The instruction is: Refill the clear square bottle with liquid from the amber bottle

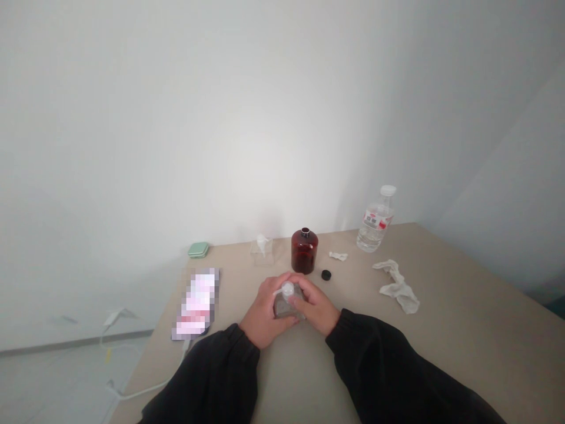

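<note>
Between my two hands, low at the middle of the table, stands a clear pump bottle [282, 307] with a white pump head [288, 289]. My left hand [263, 312] wraps round its left side. From the right, my right hand [316, 307] closes on it, the thumb against the bottle near the pump. Just beyond my fingers a dark red-brown bottle [303, 253] stands upright with its mouth uncovered. A small black cap [326, 275] lies to the right of that bottle. Much of the clear bottle is hidden by my fingers.
A second clear pump bottle [262, 253] and a green case [198, 250] are near the wall. A phone [196, 303] with a white cable [148, 390] lies left. On the right are a water bottle [373, 227], crumpled tissue [401, 291] and a tissue scrap [338, 256].
</note>
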Demonstrator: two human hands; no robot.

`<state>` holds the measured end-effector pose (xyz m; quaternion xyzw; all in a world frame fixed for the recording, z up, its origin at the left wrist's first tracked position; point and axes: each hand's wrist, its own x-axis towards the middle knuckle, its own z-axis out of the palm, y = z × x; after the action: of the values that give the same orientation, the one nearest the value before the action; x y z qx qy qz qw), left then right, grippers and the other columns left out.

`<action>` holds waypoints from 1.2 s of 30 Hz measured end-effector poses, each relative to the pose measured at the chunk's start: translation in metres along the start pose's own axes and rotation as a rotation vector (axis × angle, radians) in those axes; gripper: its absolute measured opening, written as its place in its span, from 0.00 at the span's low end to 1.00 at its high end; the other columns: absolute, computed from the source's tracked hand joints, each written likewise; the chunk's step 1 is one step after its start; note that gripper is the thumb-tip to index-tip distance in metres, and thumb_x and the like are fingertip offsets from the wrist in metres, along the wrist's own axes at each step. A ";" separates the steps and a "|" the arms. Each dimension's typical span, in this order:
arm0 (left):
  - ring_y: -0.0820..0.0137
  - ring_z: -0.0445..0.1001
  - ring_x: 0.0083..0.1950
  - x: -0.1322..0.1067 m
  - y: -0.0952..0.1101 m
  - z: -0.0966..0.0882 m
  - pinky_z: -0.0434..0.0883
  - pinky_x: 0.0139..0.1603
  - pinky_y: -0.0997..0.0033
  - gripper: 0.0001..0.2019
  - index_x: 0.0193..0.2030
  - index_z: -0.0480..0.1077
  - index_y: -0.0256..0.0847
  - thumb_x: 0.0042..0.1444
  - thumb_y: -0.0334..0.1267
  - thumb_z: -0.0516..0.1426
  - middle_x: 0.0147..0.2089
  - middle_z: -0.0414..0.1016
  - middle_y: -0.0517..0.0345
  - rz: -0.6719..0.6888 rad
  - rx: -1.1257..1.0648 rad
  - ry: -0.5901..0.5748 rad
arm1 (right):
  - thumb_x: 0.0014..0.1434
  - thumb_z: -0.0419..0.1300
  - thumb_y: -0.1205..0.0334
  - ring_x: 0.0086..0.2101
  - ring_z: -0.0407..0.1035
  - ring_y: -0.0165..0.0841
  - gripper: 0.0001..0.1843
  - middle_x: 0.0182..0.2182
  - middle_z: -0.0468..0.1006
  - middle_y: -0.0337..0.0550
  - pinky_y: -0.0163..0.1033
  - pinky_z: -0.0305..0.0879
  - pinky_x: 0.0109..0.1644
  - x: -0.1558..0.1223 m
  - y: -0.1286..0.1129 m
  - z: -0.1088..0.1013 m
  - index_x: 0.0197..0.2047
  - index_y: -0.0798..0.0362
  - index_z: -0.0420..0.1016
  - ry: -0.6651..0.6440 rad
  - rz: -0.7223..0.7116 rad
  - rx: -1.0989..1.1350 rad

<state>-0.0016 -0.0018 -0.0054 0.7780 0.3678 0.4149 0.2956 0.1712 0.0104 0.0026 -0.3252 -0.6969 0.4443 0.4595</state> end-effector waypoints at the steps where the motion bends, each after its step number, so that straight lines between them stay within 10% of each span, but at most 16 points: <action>1: 0.53 0.61 0.63 0.000 0.000 0.000 0.59 0.65 0.47 0.42 0.67 0.52 0.48 0.47 0.36 0.66 0.62 0.61 0.47 0.003 -0.001 0.000 | 0.61 0.55 0.44 0.51 0.65 0.40 0.20 0.48 0.71 0.46 0.48 0.59 0.58 0.000 -0.001 0.000 0.49 0.49 0.70 -0.002 -0.017 -0.011; 29: 0.53 0.62 0.62 0.001 0.003 0.000 0.61 0.63 0.48 0.42 0.67 0.52 0.48 0.46 0.35 0.67 0.61 0.61 0.48 0.000 0.007 -0.006 | 0.59 0.58 0.44 0.36 0.65 0.34 0.19 0.36 0.69 0.39 0.41 0.64 0.41 -0.002 0.007 0.000 0.44 0.49 0.64 0.002 0.035 0.054; 36: 0.53 0.61 0.62 0.001 0.001 0.000 0.60 0.64 0.47 0.42 0.67 0.51 0.47 0.47 0.35 0.66 0.61 0.61 0.47 0.018 0.010 -0.005 | 0.64 0.52 0.45 0.47 0.65 0.39 0.19 0.45 0.71 0.46 0.46 0.60 0.54 0.000 -0.003 -0.001 0.46 0.50 0.70 -0.008 -0.065 -0.030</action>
<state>-0.0010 -0.0018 -0.0049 0.7836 0.3621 0.4138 0.2890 0.1717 0.0097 0.0054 -0.3073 -0.7156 0.4199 0.4660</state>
